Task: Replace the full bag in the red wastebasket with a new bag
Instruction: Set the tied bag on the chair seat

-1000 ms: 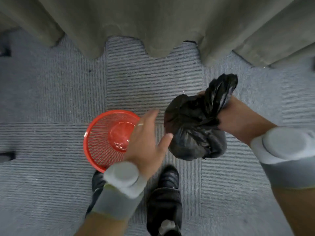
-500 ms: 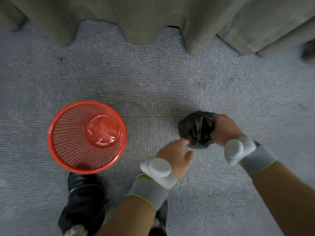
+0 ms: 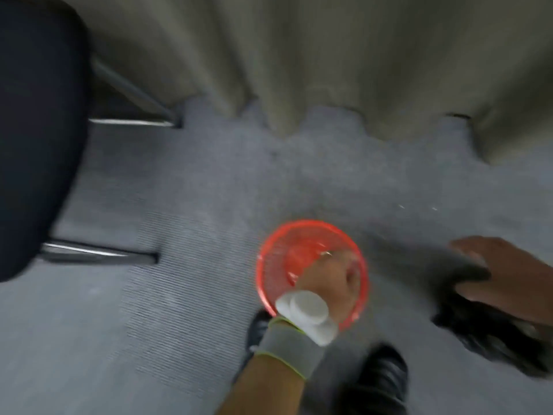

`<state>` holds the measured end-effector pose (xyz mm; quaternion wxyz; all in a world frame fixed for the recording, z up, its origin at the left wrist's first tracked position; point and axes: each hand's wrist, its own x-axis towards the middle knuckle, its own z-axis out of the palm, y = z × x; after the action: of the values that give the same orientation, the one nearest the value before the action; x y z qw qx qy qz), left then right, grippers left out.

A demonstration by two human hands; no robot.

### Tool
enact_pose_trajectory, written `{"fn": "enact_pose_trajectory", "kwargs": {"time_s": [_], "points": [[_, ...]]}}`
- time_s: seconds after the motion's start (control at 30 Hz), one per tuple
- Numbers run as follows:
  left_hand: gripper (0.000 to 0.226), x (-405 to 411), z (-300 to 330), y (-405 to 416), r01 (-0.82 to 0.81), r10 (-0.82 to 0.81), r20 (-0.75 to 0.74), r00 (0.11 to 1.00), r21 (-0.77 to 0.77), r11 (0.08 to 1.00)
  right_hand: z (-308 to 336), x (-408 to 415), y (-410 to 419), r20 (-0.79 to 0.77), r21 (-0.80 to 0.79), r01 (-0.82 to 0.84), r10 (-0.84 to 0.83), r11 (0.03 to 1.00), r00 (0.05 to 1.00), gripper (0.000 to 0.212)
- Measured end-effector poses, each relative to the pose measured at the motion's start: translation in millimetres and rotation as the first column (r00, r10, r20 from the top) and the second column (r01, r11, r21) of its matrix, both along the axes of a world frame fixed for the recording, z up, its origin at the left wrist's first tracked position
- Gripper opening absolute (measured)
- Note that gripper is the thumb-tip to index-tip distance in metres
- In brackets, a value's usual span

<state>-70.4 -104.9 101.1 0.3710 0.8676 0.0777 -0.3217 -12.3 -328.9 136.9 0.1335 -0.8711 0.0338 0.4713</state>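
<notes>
The red mesh wastebasket (image 3: 276, 253) stands on the grey carpet with no bag showing in it. My left hand (image 3: 329, 277) is over its right side, fingers curled down towards the inside; blur hides whether they grip anything. To the right, my right hand (image 3: 508, 277) holds the full black bag (image 3: 484, 333), low over the carpet. Dark plastic runs between its thumb and fingers, and the bulk of the bag bulges below the hand. The whole view is smeared by motion.
A dark chair (image 3: 36, 130) with chrome legs (image 3: 98, 253) stands at the left. A beige curtain (image 3: 299, 55) hangs along the far side, touching the carpet. My black shoes (image 3: 377, 381) are just behind the wastebasket.
The view has swung left, bringing the chair in. My left hand has left the bag and gone over the wastebasket. My right hand still has the black bag, now at the far right.
</notes>
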Motion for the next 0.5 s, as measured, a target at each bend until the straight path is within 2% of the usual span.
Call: {"fn": "enact_pose_trajectory", "kwargs": {"time_s": [0.07,0.17,0.23,0.33,0.43,0.5], "points": [[0.039,10,23,53,-0.052,0.049,0.032,0.998,0.105,0.993,9,18,48,0.075,0.094,-0.056,0.049,0.994,0.996,0.053],[0.029,26,64,134,-0.111,0.076,0.138,0.988,0.263,0.958,42,43,150,0.155,0.312,-0.037,-0.012,0.949,0.988,0.057],[0.028,35,98,188,-0.137,0.071,0.201,0.977,0.333,0.933,64,52,222,0.157,0.388,-0.096,0.037,0.917,0.987,0.038],[0.029,42,144,264,-0.222,0.108,0.285,0.952,0.406,0.886,96,54,319,0.160,0.462,-0.208,0.150,0.862,0.976,0.027],[0.028,40,180,335,-0.332,0.089,0.443,0.892,0.508,0.795,123,50,401,0.165,0.535,-0.270,0.215,0.801,0.963,0.019],[0.029,35,200,382,-0.480,0.068,0.599,0.798,0.563,0.672,142,47,447,0.159,0.567,-0.312,0.271,0.762,0.949,0.019]]}}
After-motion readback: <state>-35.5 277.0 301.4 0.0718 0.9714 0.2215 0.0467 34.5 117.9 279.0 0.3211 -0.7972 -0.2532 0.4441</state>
